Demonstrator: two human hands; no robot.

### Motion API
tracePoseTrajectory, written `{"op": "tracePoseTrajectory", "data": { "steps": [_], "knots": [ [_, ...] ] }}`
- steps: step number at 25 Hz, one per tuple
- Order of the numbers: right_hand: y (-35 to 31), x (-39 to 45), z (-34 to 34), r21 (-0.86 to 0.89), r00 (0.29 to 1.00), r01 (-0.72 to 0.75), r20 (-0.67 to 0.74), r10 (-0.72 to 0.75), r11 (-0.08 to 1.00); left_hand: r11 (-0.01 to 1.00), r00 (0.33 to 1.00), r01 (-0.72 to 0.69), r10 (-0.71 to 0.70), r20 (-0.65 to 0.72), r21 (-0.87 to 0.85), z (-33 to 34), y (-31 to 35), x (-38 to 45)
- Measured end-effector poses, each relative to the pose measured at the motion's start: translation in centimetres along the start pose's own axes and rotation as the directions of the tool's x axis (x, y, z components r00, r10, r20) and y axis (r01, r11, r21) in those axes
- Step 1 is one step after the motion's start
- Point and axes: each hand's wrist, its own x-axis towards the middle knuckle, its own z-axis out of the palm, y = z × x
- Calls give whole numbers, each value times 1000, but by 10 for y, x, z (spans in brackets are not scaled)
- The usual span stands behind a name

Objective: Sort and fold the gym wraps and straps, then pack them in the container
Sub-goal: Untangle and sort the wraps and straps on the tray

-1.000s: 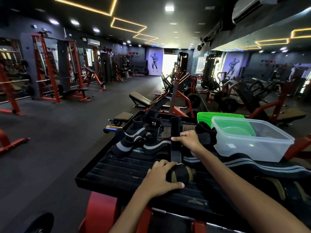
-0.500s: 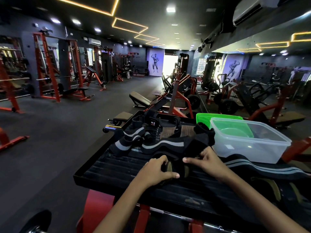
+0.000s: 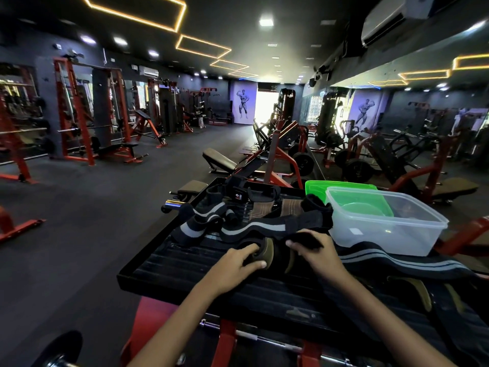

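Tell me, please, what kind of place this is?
It is almost certainly a gym: red squat racks stand along the wall, weight plates hang on machines, and a padded bench stands beyond the black platform.

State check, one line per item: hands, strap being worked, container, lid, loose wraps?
left hand: grips rolled strap
right hand: pinches strap tail
rolled strap: partly rolled, on black tray
clear container: open, looks empty
green lid: off, behind container
striped wraps: unfolded, piled
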Motion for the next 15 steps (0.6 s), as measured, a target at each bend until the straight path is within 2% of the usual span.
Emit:
{"op": "tracePoseTrajectory", "data": {
  "steps": [2,6,9,12,15],
  "knots": [
    [0,11,-1,43,983,-173,-49,175,984,996,998,31,-36,-57,-85,2,9,6],
    [3,3,9,-111,974,-226,5,228,968,944,986,162,-164,20,-288,11,10,7],
    [8,-11,24,-173,982,-163,71,177,971,876,942,306,-335,-14,-372,20,4,7],
    [4,-15,26,-242,988,-56,124,88,969,833,918,348,-395,-22,-431,22,4,10],
    [1,-25,21,-217,973,57,233,-5,974,793,892,385,-451,-31,-473,25,0,14]
  ]
}}
